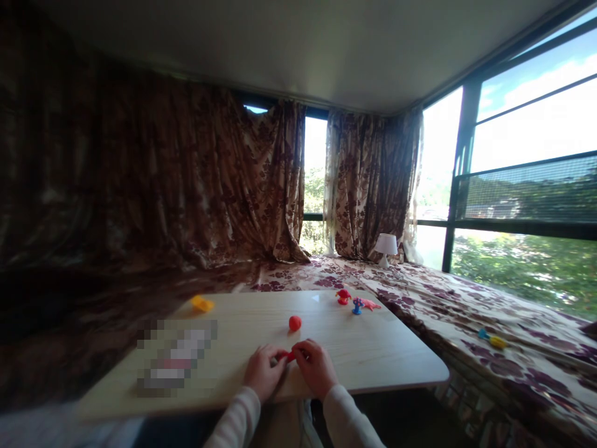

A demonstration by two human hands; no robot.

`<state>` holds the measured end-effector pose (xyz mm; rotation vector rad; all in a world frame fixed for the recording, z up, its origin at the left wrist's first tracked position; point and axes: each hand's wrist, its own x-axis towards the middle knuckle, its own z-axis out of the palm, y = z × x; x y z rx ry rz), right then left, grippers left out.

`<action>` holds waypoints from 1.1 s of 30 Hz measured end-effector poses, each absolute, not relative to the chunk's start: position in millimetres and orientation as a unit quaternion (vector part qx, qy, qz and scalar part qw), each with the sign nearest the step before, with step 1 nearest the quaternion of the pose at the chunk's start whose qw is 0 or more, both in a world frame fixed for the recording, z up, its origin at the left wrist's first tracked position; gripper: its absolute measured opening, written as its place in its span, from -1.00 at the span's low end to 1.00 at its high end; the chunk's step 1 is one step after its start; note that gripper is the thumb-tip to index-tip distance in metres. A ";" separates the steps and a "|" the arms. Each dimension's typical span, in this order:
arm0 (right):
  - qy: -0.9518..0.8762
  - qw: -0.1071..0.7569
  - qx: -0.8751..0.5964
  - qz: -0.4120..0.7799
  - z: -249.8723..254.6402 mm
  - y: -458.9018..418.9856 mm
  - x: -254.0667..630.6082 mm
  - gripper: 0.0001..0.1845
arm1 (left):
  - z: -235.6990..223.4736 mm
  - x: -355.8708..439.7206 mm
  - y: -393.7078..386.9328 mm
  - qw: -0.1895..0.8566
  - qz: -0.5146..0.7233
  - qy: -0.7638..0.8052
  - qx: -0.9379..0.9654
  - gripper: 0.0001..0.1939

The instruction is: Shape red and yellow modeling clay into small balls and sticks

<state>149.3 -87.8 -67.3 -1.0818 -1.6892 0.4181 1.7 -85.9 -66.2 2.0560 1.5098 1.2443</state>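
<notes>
One red piece sits close to the table's near edge, pinched by both hands: the left hand at nine o'clock, the right hand at three. Its long axis runs crosswise, from just before nine to just before three; fingers cover the ends. A red ball lies at twelve, a blue toy at two, a yellow toy at ten.
</notes>
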 end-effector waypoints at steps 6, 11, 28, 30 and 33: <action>-0.693 0.545 -0.443 0.165 -66.8 -89.3 148.7 -0.78 | -62.7 2.9 -88.5 0.152 0.439 0.536 0.705 -0.82; -0.700 0.530 -0.450 0.163 -64.9 -90.9 149.0 -0.75 | -63.4 1.6 -88.4 0.182 0.456 0.539 0.684 -0.79; -0.681 0.537 -0.472 0.161 -67.0 -88.1 145.6 -0.83 | -63.9 0.0 -84.7 0.180 0.456 0.513 0.705 -0.77; -0.676 0.538 -0.479 0.159 -67.4 -87.1 144.8 -0.84 | -63.3 -0.4 -84.3 0.180 0.460 0.512 0.703 -0.77; -0.680 0.532 -0.477 0.164 -67.1 -86.3 144.1 -0.85 | -62.7 -0.5 -83.6 0.179 0.456 0.514 0.704 -0.79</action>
